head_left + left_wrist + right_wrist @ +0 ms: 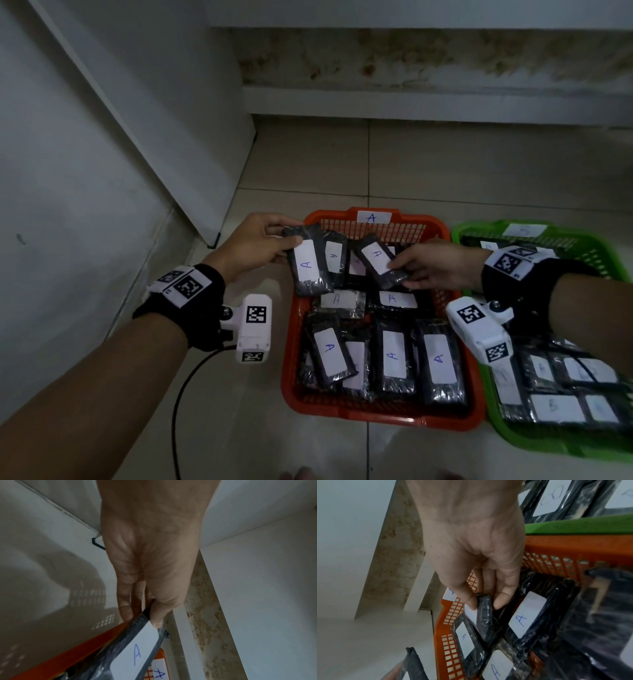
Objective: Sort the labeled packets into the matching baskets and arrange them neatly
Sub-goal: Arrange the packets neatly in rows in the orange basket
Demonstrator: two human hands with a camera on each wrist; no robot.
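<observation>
An orange basket [376, 416] tagged "A" sits on the floor, filled with several black packets bearing white "A" labels. My left hand [255, 245] pinches one such packet [306, 265] by its far end, over the basket's left rim; the left wrist view shows the thumb on this packet's label [137, 653]. My right hand [433, 263] grips another "A" packet [378, 258] by its near end, tilted above the basket's back half; in the right wrist view this packet [485, 615] stands edge-on between thumb and fingers. A green basket [582, 236] at the right holds several "B" packets.
A white cabinet [144, 113] stands at the left on the tiled floor [445, 164], close to the orange basket's corner. A stained wall base [428, 58] runs along the back. A black cable [178, 404] trails under my left forearm.
</observation>
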